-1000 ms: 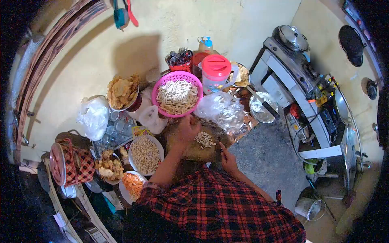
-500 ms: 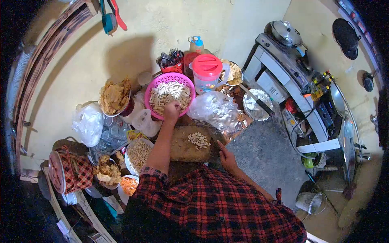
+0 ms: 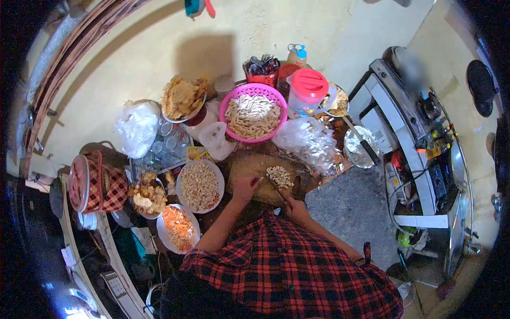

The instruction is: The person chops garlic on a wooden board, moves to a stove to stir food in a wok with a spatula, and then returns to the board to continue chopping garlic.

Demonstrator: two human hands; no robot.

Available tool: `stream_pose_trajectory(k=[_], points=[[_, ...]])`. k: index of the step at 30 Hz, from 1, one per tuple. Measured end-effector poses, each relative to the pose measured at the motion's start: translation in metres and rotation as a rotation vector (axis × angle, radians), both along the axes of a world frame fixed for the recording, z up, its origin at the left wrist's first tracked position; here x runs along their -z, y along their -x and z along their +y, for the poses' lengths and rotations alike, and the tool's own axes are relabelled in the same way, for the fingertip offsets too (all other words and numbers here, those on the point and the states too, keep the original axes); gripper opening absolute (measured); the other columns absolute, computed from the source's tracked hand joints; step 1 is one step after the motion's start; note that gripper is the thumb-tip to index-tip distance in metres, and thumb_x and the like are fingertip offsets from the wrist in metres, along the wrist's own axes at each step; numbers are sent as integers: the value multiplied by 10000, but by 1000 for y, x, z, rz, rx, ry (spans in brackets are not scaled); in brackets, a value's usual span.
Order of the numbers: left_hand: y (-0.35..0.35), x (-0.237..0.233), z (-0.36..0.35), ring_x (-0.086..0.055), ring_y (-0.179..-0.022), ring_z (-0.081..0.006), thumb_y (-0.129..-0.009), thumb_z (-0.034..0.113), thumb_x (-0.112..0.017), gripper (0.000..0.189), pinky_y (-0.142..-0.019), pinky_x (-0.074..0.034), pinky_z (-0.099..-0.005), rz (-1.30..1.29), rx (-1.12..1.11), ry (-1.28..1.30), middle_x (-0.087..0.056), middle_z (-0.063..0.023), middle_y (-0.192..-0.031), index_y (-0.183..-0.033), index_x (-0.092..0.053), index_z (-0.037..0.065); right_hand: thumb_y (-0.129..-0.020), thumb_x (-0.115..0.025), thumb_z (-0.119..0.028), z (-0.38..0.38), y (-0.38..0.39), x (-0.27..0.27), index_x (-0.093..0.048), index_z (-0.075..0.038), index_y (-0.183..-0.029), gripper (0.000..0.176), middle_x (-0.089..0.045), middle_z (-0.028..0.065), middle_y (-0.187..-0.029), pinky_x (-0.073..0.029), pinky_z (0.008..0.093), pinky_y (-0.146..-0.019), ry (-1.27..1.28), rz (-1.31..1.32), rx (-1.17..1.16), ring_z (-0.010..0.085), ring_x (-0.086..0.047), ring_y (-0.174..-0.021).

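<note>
Chopping, looks like, on the cutting board point(image 3: 245, 167) | right hand point(image 3: 294, 209) gripping a knife point(image 3: 276, 187) | left hand point(image 3: 246, 190) curled beside it, can't tell if it's holding anything | pale chopped bits point(image 3: 280, 177) on board's right half | next cut calls for fingertips clear imo

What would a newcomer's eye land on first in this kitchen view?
Probably the bright pink basket of pale strips at upper centre, with a red-lidded jug just right of it. Next, perhaps, the red-and-black checked shirt filling the bottom centre. Between them, the right hand grips a knife over a cutting board, beside small cut pieces.
</note>
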State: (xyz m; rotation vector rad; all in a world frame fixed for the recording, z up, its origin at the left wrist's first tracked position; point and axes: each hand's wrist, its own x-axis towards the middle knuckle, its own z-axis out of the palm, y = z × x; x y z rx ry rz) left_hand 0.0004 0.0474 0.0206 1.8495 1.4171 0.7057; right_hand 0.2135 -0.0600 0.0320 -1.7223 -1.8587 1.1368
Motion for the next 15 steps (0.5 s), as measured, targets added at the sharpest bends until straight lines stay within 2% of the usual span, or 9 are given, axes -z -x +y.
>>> stream_pose_trajectory(k=[2, 5, 9, 11, 14, 15], points=[[-1, 6, -13, -584, -762, -306, -732, 183, -649, 225, -699, -463, -389, 98, 90, -96, -611, -140, -809, -892, -618, 28, -844, -473, -102, -2, 4, -6, -334, -234, -1342, 533, -570, 250, -749, -437, 472, -600, -78, 2, 43, 430, -560, -695], [-4, -1, -24, -574, -819, -320, -710, 149, -646, 226, -727, -455, -402, 113, 23, -161, -603, -155, -852, -894, -610, 23, -842, -465, -96, -4, 6, 6, -338, -231, -1339, 531, -560, 252, -711, -434, 489, -597, -195, -14, -16, 433, -554, -676], [4, -4, -31, -567, -824, -332, -701, 122, -636, 220, -736, -454, -404, 47, 43, -259, -595, -165, -869, -891, -602, 15, -844, -456, -98, -5, 15, -13, -317, -229, -1348, 539, -554, 258, -710, -428, 505, -596, -210, -31, -53, 438, -546, -668], [5, 2, -34, -566, -804, -332, -701, 105, -630, 198, -734, -452, -407, 57, -23, -360, -594, -164, -844, -866, -596, 0, -839, -458, -98, -8, 16, -11, -288, -229, -1360, 564, -556, 255, -706, -420, 517, -593, -156, -99, -51, 439, -546, -671], [7, -3, -36, -563, -792, -334, -709, 98, -625, 181, -729, -452, -410, 88, 14, -267, -593, -165, -823, -857, -598, -4, -838, -457, -102, -15, 15, 26, -265, -232, -1372, 582, -559, 248, -697, -426, 513, -582, -212, -167, -30, 433, -552, -655], [7, 0, -36, -563, -792, -334, -709, 98, -625, 181, -729, -452, -410, 87, 11, -266, -593, -165, -823, -857, -598, -4, -838, -457, -102, -14, 16, 20, -265, -232, -1372, 582, -559, 248, -697, -426, 513, -582, -211, -167, -33, 433, -552, -655]])
